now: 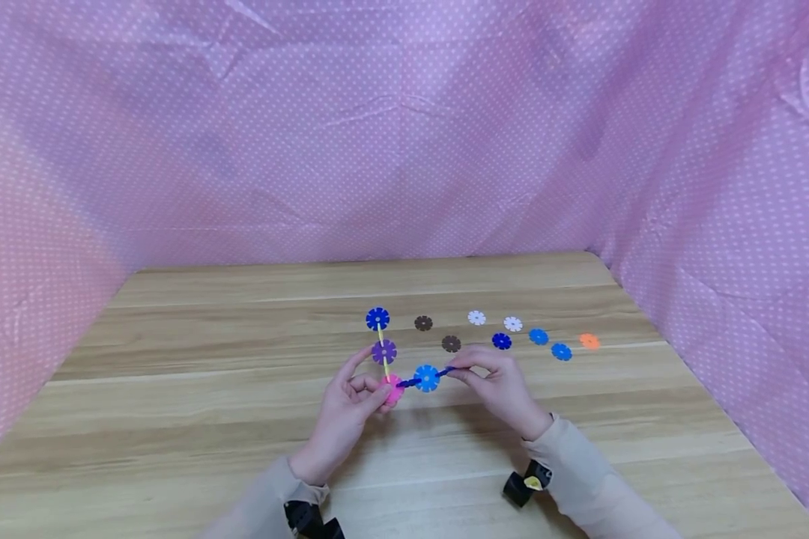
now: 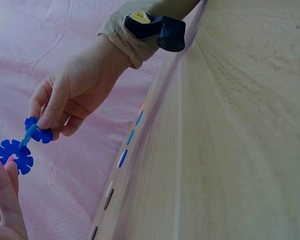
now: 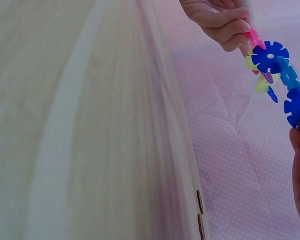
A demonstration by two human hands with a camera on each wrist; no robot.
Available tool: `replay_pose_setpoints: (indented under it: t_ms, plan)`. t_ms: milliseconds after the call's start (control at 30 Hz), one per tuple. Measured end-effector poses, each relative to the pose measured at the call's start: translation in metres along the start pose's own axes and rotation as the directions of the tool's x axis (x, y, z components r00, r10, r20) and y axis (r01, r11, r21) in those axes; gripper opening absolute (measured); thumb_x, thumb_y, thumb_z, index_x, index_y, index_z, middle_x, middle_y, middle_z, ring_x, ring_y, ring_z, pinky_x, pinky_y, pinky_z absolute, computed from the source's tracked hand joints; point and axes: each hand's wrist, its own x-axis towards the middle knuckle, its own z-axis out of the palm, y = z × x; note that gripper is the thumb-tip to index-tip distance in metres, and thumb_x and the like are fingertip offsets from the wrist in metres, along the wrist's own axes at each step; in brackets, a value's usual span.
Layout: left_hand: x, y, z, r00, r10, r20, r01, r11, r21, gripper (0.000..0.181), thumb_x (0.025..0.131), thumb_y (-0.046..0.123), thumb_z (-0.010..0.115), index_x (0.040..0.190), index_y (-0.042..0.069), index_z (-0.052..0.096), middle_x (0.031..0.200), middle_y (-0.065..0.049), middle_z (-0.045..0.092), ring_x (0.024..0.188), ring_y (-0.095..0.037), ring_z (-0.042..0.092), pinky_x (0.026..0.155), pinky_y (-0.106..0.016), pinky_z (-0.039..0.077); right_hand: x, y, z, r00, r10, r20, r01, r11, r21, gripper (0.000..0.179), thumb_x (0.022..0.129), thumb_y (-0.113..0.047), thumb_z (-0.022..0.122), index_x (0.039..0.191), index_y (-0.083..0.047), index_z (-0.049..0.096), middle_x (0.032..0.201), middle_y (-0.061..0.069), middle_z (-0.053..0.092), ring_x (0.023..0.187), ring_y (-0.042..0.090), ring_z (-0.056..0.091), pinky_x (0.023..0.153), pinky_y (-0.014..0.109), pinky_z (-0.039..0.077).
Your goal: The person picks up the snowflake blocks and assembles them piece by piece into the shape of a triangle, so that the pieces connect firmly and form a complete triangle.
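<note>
I see my left grip (image 1: 350,404) pinching the pink plastic snowflake disc (image 1: 392,388) and my right grip (image 1: 492,382) pinching the dark blue plastic disc (image 2: 38,131) ending the linked disc chain (image 1: 404,367) held between them, above the wooden bench (image 1: 175,374).

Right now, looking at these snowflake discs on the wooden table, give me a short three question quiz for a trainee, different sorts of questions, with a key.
1. True or false: the left hand pinches the pink disc at the near end of the joined chain.
2. Which loose disc lies farthest right on the table? A. white B. brown C. orange D. purple
3. Fill in: the right hand pinches a dark ____ disc at the chain's right end.

Key
1. True.
2. C, the orange disc.
3. Blue; the left wrist view shows the dark blue disc under the thumb.
</note>
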Motion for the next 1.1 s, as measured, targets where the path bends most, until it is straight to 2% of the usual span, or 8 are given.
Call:
replay_pose_setpoints:
  t_ms: [200,367,567,800,1100]
  plan:
    - [0.0015,0.0005,-0.0002,1.000,-0.006,-0.004,0.006,1.000,0.029,0.069,0.086,-0.010,0.059,0.146,0.008,0.031,0.075,-0.002,0.061,0.065,-0.011,0.062,0.066,-0.022,0.055,0.0002,0.0027,0.0009,0.999,-0.037,0.002,0.037,0.998,0.046,0.016,0.071,0.013,0.072,0.080,0.000,0.072,0.080,0.012,0.070,0.078,0.011,0.065,0.073,0.022,0.054]
    - [0.0030,-0.0007,-0.0014,1.000,-0.030,-0.009,0.030,0.998,0.047,0.068,0.085,-0.009,0.059,0.145,0.011,0.034,0.075,-0.004,0.061,0.065,-0.012,0.063,0.066,-0.023,0.056,0.0003,0.0022,0.0015,0.999,-0.049,0.015,0.049,0.998,0.030,0.018,0.070,0.014,0.072,0.078,-0.002,0.072,0.076,0.009,0.069,0.072,0.016,0.064,0.069,0.023,0.053]
    - [0.0057,-0.0026,-0.0037,0.997,-0.075,-0.005,0.075,0.997,0.033,0.065,0.085,-0.009,0.059,0.141,0.017,0.039,0.073,-0.003,0.061,0.064,-0.013,0.062,0.066,-0.027,0.056,0.0001,0.0036,0.0015,0.998,-0.055,0.039,0.053,0.997,0.050,0.016,0.071,0.012,0.073,0.076,-0.003,0.072,0.075,0.007,0.069,0.070,0.011,0.062,0.064,0.023,0.053]
    - [0.0063,-0.0035,-0.0042,0.997,-0.076,0.013,0.075,0.997,0.035,0.067,0.085,-0.011,0.059,0.142,0.017,0.038,0.073,-0.003,0.061,0.064,-0.013,0.062,0.067,-0.028,0.057,-0.0016,0.0056,0.0006,0.995,-0.067,0.070,0.062,0.996,0.067,0.016,0.073,0.012,0.072,0.076,-0.003,0.072,0.073,0.006,0.068,0.068,0.007,0.060,0.061,0.023,0.052]
    - [0.0079,-0.0028,-0.0015,0.997,-0.080,0.004,0.079,0.996,0.038,0.066,0.086,-0.009,0.059,0.142,0.018,0.038,0.073,-0.004,0.061,0.066,-0.014,0.062,0.068,-0.027,0.056,-0.0002,0.0032,-0.0004,0.997,-0.056,0.062,0.052,0.997,0.053,0.019,0.072,0.016,0.070,0.077,-0.002,0.071,0.076,0.007,0.069,0.070,0.008,0.061,0.062,0.027,0.054]
